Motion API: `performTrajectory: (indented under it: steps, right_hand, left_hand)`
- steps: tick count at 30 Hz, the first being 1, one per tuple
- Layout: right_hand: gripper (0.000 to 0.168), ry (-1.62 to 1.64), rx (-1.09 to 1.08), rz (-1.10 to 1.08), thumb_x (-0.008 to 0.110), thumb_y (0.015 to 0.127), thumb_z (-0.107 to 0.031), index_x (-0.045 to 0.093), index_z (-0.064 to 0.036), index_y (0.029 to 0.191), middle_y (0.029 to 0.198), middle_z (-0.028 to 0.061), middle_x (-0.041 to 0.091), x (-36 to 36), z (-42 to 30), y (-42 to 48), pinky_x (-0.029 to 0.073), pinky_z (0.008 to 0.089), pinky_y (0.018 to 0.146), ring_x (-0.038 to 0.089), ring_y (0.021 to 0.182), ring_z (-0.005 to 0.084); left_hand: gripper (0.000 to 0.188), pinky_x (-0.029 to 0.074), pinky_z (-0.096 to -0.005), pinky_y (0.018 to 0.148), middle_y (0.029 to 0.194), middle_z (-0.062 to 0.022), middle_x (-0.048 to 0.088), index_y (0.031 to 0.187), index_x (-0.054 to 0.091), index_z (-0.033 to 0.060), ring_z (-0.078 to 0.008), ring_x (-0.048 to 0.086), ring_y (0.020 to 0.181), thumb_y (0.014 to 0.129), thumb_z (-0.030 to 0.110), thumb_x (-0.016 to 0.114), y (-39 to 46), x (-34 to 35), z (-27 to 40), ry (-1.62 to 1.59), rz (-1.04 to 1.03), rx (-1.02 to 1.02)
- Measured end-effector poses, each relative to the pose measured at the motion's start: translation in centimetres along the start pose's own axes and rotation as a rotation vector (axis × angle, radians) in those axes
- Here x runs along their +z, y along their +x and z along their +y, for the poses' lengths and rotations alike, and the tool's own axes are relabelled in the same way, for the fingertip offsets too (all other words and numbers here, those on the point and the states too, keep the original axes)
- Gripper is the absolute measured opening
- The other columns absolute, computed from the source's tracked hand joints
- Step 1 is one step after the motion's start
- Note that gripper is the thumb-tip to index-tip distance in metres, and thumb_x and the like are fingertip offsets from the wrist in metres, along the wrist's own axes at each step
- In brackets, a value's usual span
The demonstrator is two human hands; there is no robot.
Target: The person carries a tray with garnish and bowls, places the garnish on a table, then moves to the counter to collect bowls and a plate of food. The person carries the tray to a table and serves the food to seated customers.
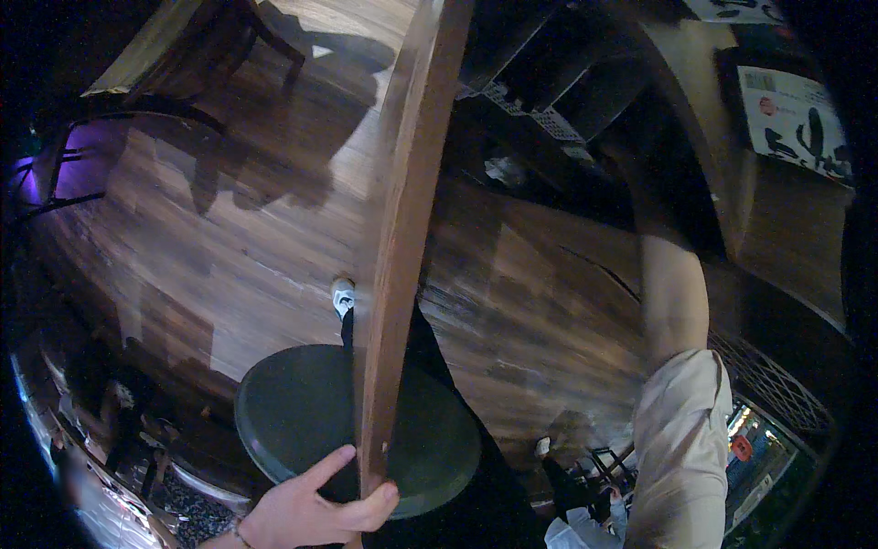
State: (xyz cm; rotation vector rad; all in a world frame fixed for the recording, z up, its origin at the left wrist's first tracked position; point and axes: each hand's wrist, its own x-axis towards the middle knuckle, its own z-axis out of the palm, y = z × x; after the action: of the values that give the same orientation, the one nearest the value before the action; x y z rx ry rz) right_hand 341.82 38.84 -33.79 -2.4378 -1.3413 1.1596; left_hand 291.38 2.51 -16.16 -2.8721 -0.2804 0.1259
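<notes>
My left hand [315, 508] grips the near end of a long wooden panel [405, 226], seen edge-on, with the thumb on one side and fingers on the other. Below the panel lies a dark green round board [295, 405], either a tray or a stool seat; I cannot tell which. My right forearm [675, 295], in a rolled beige sleeve [686, 439], reaches forward into a dark recess on the right. Shadow hides the right hand, so what it touches does not show.
Dark shelving with a perforated strip [535, 117] and a crumpled pale item [504, 170] stand ahead right. A printed sheet [799, 123] lies on the counter at right. Chairs [164, 110] are at upper left. Another person [583, 521] is behind, lower right. Wood-plank floor [274, 274] spreads below.
</notes>
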Motion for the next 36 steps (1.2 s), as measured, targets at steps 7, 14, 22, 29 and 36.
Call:
performTrajectory:
  steps: [7, 14, 22, 29, 36]
  right_hand:
    - [0.022, -0.158, -0.084, -0.034, 0.056, 0.099, -0.025, 0.065, -0.005, 0.103, 0.074, 0.0075, 0.06, -0.3, -4.0, 0.3, 0.05, 0.0289, 0.06, 0.059, 0.065, 0.0163]
    - [0.027, -0.136, -0.19, -0.028, 0.051, 0.102, -0.028, 0.062, -0.005, 0.094, 0.063, 0.0054, 0.056, 0.9, -5.5, -7.8, 0.044, 0.0296, 0.048, 0.054, 0.052, 0.0144]
    - [0.034, 0.064, 0.05, -0.46, 0.047, 0.107, -0.039, 0.054, -0.006, 0.1, 0.075, 0.0067, 0.059, -2.8, -9.0, -28.7, 0.043, 0.0317, 0.049, 0.055, 0.055, 0.0161]
    - [0.031, 0.297, -0.112, -0.479, 0.047, 0.109, -0.034, 0.058, -0.005, 0.106, 0.075, 0.0014, 0.057, -11.4, -10.9, -46.7, 0.037, 0.0263, 0.045, 0.047, 0.05, 0.0082]
    - [0.026, 0.37, -0.331, -0.436, 0.044, 0.11, -0.025, 0.057, -0.002, 0.108, 0.08, 0.0055, 0.064, -19.3, -13.9, -55.1, 0.035, 0.0231, 0.043, 0.046, 0.049, 0.0065]
  left_hand:
    - [0.031, 0.038, -0.0524, 0.12, 0.132, 0.0036, 0.053, 0.112, 0.071, 0.0127, -0.0101, 0.035, 0.143, 0.082, 0.02, 0.063, 2.7, -1.8, -1.5, -0.843, -0.02, -0.397]
    - [0.023, 0.041, -0.0561, 0.116, 0.123, -0.0062, 0.057, 0.093, 0.073, 0.0043, -0.0226, 0.049, 0.133, 0.073, 0.015, 0.069, 3.8, -3.4, -0.4, -0.877, 0.241, -0.579]
    - [0.015, 0.035, -0.0582, 0.118, 0.125, -0.0116, 0.061, 0.082, 0.075, 0.0023, -0.0303, 0.046, 0.137, 0.078, 0.014, 0.068, 6.7, -5.5, -0.2, -0.799, 0.277, -0.633]
    - [0.021, 0.029, -0.0604, 0.12, 0.141, -0.0173, 0.053, 0.085, 0.074, -0.0003, -0.0347, 0.033, 0.148, 0.077, 0.017, 0.066, 13.7, -8.8, -1.5, -0.75, 0.225, -0.676]
    - [0.019, 0.032, -0.0522, 0.12, 0.152, -0.0188, 0.042, 0.088, 0.072, 0.001, -0.0369, 0.032, 0.148, 0.073, 0.012, 0.069, 17.6, -14.7, -4.1, -0.82, 0.333, -0.665]
